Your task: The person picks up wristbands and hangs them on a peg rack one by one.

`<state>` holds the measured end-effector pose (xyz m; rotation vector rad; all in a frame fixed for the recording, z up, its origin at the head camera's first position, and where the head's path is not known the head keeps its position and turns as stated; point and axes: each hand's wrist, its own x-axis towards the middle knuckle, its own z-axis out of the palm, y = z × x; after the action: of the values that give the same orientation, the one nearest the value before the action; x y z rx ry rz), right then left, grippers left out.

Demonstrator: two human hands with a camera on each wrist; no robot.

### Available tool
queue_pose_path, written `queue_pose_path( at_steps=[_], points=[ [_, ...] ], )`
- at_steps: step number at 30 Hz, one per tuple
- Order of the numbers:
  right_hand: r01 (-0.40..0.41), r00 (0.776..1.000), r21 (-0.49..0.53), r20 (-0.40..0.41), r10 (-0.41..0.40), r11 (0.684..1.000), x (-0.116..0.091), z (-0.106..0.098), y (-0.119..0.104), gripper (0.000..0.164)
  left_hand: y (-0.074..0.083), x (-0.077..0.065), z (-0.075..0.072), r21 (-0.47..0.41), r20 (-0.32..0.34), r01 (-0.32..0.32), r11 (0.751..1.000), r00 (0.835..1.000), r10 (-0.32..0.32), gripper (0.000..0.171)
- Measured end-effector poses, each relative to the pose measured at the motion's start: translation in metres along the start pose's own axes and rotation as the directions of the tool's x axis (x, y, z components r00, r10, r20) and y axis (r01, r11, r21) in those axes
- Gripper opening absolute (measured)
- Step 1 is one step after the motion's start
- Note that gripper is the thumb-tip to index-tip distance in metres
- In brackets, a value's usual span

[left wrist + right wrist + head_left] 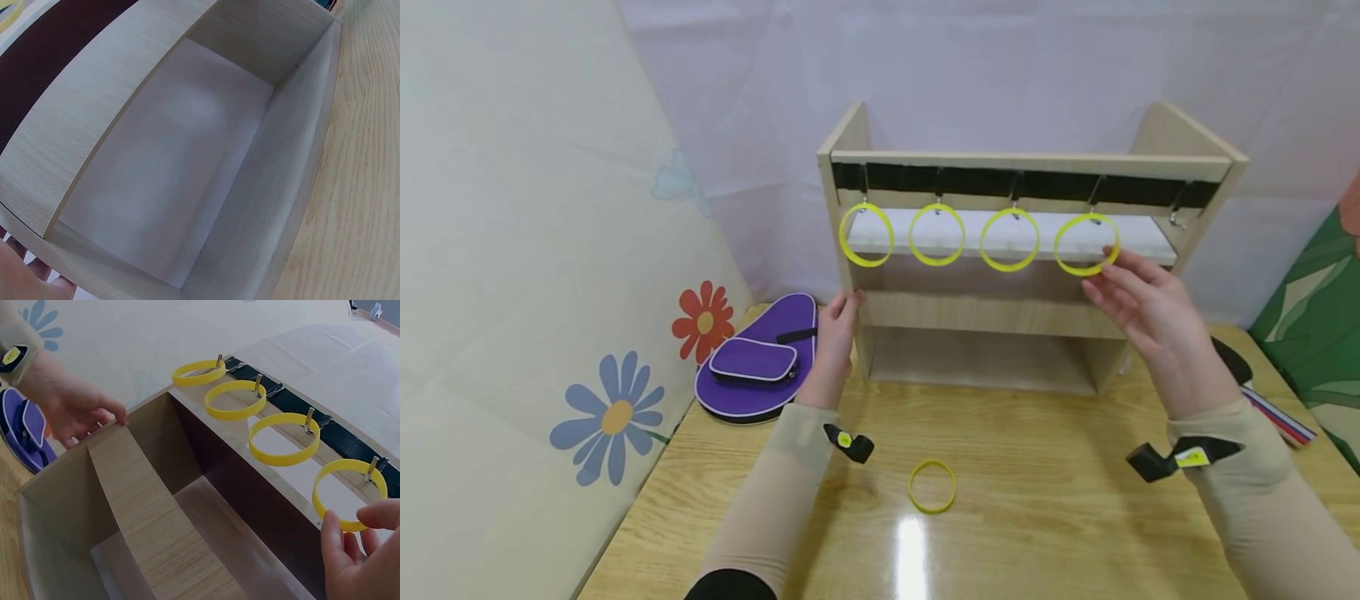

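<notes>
A small wooden shelf (985, 312) stands on the table, with several metal hooks along a black strip (977, 181). Yellow rings hang from the hooks, among them the leftmost ring (867, 265) and the ring at the right (1060, 260). My right hand (1157, 325) pinches the lower edge of that right ring (340, 464) between thumb and finger. The rightmost hook (1176, 218) bears no ring. My left hand (837, 342) grips the left side panel of the shelf, its fingers outside the panel in the right wrist view. Another yellow ring (932, 510) lies on the table in front.
A purple paddle-shaped case (760, 408) lies left of the shelf, by the left forearm. To the right, partly behind the right wrist, are a black round object (1231, 360) and a striped item (1281, 417). Flowered cloth backdrops (512, 250) border the table (1022, 500).
</notes>
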<state>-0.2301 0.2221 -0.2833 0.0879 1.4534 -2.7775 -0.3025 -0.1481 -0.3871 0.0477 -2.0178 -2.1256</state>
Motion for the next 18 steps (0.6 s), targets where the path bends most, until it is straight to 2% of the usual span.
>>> queue_pose_path(
  at_steps=[2, 8, 14, 18],
  points=[
    [0.002, 1.0, -0.024, 0.001, -0.002, 1.0, -0.0002, 0.0002, 0.0005, 0.026, 0.0004, -0.0003, 0.0003, 0.002, 0.003, 0.002, 1.0, 1.0, -0.002, 0.041],
    [-0.016, 0.999, 0.005, 0.028, 0.016, 1.0, 0.0003, 0.0008, 0.0012, 0.024, -0.0003, 0.0006, 0.0009, 0.007, -0.01, 0.004, 1.0, 1.0, -0.004, 0.039],
    [-0.031, 0.999, 0.029, 0.046, 0.03, 0.999, 0.0009, 0.0005, 0.0028, 0.022, -0.0016, 0.0017, 0.0019, -0.003, -0.038, -0.009, 1.0, 0.999, 0.008, 0.025],
    [-0.038, 0.996, 0.076, 0.078, 0.032, 0.996, 0.002, -0.0001, 0.0049, 0.021, -0.0019, 0.0015, 0.0014, 0.0, -0.037, -0.007, 1.0, 0.999, 0.007, 0.031]
  ],
)
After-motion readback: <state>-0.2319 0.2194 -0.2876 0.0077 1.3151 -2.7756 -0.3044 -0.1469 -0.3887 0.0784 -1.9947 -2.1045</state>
